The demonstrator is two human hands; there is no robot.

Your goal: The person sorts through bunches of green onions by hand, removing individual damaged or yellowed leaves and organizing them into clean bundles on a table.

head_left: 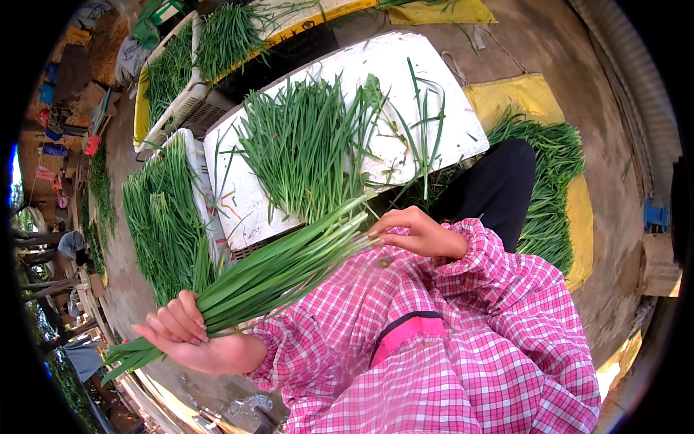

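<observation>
My left hand (194,336) is closed around a bunch of garlic chives (267,271), gripping it near the leafy end. The bunch slants up to the right across my front, its pale stem ends towards my right hand (421,233). There the fingers are bent together and pinch at the stem ends. Behind the bunch, a thick pile of garlic chives (300,137) lies on a white board (412,58). Loose blades and yellowed scraps (394,134) are strewn on the board's right part.
More chives fill a white crate (204,184) at the left and another crate (195,105) at the far left. On the right, a large heap of chives (546,195) rests on yellow sheeting (578,231), beside my dark-trousered knee (499,177). Another yellow sheet (441,11) lies at the back.
</observation>
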